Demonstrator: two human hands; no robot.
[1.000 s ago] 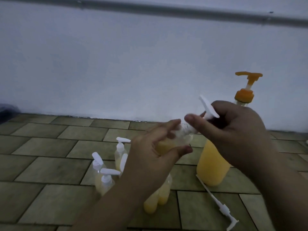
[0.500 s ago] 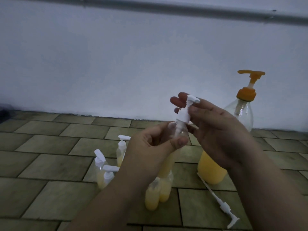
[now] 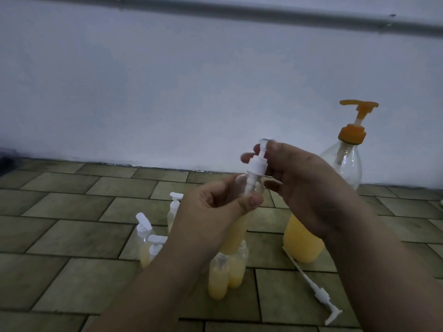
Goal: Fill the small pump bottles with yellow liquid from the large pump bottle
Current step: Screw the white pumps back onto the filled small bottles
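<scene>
My left hand grips a small clear bottle partly filled with yellow liquid, held upright in mid-air. My right hand pinches the white pump top seated in that bottle's neck. Behind my right hand stands the large pump bottle with an orange pump head; yellow liquid fills about its lower third. Two small filled bottles without pumps stand on the floor below my hands. Three small bottles with white pumps stand to the left.
A loose white pump with its long tube lies on the tiled floor at the right front. A pale wall rises just behind the bottles, with a grey pipe along its top.
The held bottle has swung from tilted to upright. My right hand has shifted from gripping the pump head with a closed fist to pinching it at the fingertips above the neck.
</scene>
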